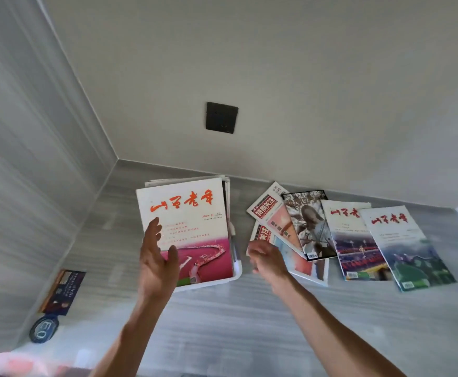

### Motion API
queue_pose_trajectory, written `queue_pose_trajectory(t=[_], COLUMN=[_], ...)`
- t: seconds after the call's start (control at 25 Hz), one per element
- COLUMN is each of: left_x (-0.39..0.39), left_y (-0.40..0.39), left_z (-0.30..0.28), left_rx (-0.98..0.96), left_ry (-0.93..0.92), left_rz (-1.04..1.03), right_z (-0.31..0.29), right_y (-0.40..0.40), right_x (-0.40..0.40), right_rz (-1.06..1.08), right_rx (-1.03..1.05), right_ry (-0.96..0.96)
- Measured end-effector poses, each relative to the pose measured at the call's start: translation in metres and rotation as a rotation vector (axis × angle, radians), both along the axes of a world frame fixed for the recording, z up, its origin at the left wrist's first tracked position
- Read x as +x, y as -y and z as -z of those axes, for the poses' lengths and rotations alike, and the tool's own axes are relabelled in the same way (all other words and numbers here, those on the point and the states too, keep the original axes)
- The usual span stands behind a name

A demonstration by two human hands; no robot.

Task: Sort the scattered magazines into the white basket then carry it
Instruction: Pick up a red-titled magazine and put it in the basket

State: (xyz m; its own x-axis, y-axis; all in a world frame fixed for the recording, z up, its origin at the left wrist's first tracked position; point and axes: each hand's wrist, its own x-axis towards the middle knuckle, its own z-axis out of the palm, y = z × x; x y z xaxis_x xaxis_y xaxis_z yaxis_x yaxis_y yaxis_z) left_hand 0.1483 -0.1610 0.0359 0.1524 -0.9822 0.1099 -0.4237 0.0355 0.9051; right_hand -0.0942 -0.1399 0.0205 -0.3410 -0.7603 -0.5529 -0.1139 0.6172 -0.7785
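Magazines [187,229] hide most of white basket [237,273]; right hand [267,261] blurred.

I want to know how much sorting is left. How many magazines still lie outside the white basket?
5: two red-banner ones, a black-cover one, then two white ones, fanned right of the basket. More may hide underneath.

Single head-worn wide-angle view, forward and down, close over the grey floor [249,322] near a wall corner
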Motion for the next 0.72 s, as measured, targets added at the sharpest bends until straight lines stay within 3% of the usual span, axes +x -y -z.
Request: queue_pose_trajectory(t=[0.2,0.36,0.56,0.72], left_x=[-0.102,-0.177,-0.260,-0.312], left_y=[-0.026,-0.042,-0.062,-0.081], left_z=[-0.020,-0.020,-0.003,0.006], left_rx=[0.113,0.227,0.277,0.295], left_ry=[0.000,-0.024,0.134,0.166], left_rz=[0.359,0.551,0.666,0.682], right_z=[0.018,0.030,0.048,0.069], right_y=[-0.051,-0.093,-0.126,-0.139], right_x=[-0.087,-0.163,-0.279,-0.370], right_rz=[0.218,0.078,0.067,-0.148], right_rx=[0.088,0.090,0.147,0.355], right_ry=[-0.016,-0.318,-0.541,-0.798])
